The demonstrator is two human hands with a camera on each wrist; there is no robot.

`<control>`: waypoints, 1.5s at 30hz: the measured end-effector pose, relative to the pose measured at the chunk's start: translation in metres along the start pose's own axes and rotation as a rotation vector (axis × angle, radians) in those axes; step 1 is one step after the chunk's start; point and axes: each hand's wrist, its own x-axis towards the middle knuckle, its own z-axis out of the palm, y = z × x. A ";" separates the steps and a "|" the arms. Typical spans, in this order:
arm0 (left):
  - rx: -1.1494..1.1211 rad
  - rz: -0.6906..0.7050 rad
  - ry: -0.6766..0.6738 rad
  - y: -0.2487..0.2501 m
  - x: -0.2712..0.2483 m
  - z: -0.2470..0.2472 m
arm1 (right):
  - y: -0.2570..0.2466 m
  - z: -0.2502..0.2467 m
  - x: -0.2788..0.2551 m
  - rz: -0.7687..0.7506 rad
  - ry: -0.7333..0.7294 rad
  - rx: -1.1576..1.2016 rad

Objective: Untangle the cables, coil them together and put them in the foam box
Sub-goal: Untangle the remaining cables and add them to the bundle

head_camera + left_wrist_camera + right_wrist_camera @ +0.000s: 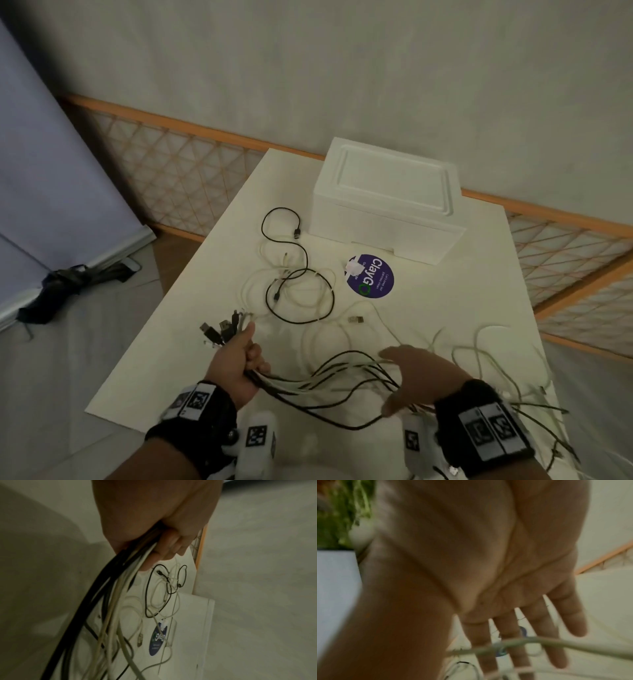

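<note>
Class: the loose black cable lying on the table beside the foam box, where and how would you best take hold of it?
Probably pinch the black cable at its plug end, coming from above. That end lies free near the foam box, clear of the white cables crossing its lower loop.

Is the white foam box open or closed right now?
Closed. In the head view the white foam box at the table's far end has its recessed lid seated flush on top; no cables are visible in it.
</note>
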 end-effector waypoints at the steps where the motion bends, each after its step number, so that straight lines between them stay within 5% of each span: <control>1: -0.003 -0.013 0.012 -0.003 0.002 -0.001 | -0.008 -0.006 0.001 -0.068 0.027 0.079; 3: 0.003 -0.048 0.018 -0.006 0.003 0.000 | -0.028 -0.009 0.010 -0.199 0.163 0.180; 6: 0.061 -0.097 -0.005 -0.010 0.001 0.003 | -0.057 0.001 0.034 -0.282 0.326 0.023; 17: 0.262 0.056 -0.043 -0.024 0.005 0.004 | -0.089 0.057 0.078 -0.117 0.231 -0.371; 26: 0.472 0.298 -0.337 -0.002 -0.003 0.052 | -0.066 0.004 0.056 -0.277 0.781 -0.337; 34: 0.606 0.317 -0.394 -0.002 0.000 0.077 | -0.074 -0.041 0.006 -0.549 1.058 0.262; 37: 0.491 0.285 -0.353 -0.002 0.003 0.078 | -0.067 -0.048 0.001 -0.526 0.971 0.604; 41: 0.317 0.228 -0.450 -0.004 0.000 0.078 | -0.068 -0.031 0.028 -0.386 0.712 0.485; 45: 0.208 0.172 -0.482 -0.001 -0.003 0.079 | -0.082 0.002 0.048 -0.514 0.445 0.641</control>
